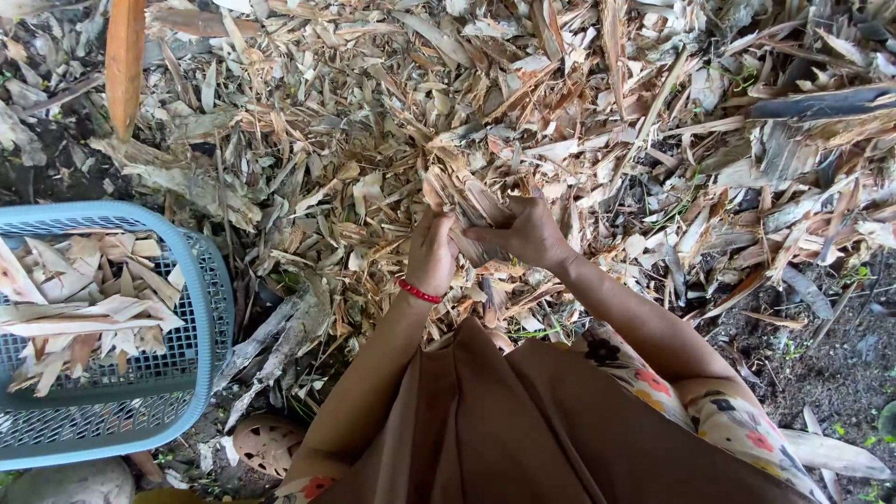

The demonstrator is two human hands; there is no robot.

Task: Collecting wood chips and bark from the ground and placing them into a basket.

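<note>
Litter of dry, pale-brown bamboo sheaths and leaves covers the ground from nine o'clock round to three, thick, loose and crackly by the look of it. At eight o'clock stands a light-blue plastic mesh basket, partly filled with flattened tan sheaths. A brown garment fills the six o'clock edge, with a floral sleeve at four o'clock. At the centre, the left hand, a red band on its wrist, is clenched on the lower end of a dry curled tan sheath; the right hand, just beside it and touching the same piece, grasps its other edge. The sheath rises from both hands toward twelve o'clock, just above the heap. It is probably very light, papery and stiff, brittle at the curled edges and likely to split along its grain, perhaps bristly on the outside. The broad base, taken flat between fingers and thumb, seems the safest hold.
</note>
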